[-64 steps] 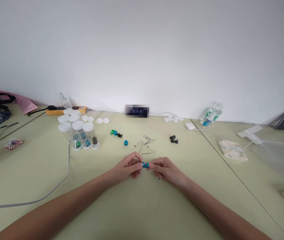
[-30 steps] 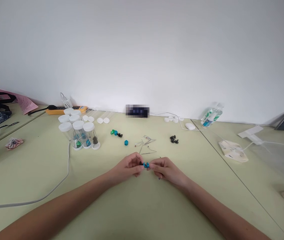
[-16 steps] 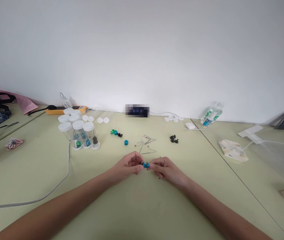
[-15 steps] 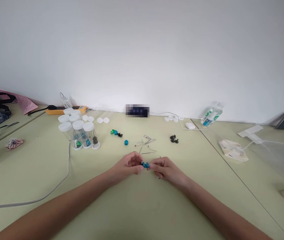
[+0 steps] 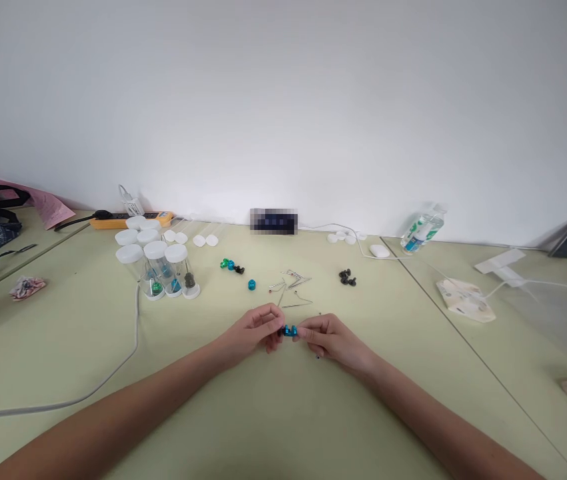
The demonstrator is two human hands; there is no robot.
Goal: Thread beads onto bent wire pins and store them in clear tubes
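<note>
Between my two hands is a small shiny blue spool-shaped part [image 5: 290,331] with a dark piece at its left end. My left hand [image 5: 256,329] pinches the dark end with thumb and forefinger. My right hand [image 5: 328,335] grips the blue end in its fingertips. Just beyond the hands lie thin metal rods and L-shaped hex keys [image 5: 290,283]. A loose blue knob-like part [image 5: 252,285] sits behind my left hand, close to a small group of green, blue and black parts [image 5: 232,266]. Several small black parts [image 5: 348,278] are farther right.
Several clear tubes with white caps [image 5: 156,251] stand at the left, near a yellow power strip [image 5: 133,221]. White round discs [image 5: 206,241] lie along the wall. A bottle [image 5: 422,230], a white case [image 5: 379,251] and a crumpled packet [image 5: 466,300] are to the right. A grey cable [image 5: 136,333] curves across the left.
My left thumb has shifted up onto the dark end of the blue part, and its other fingers have curled lower. The right hand has stayed in place.
</note>
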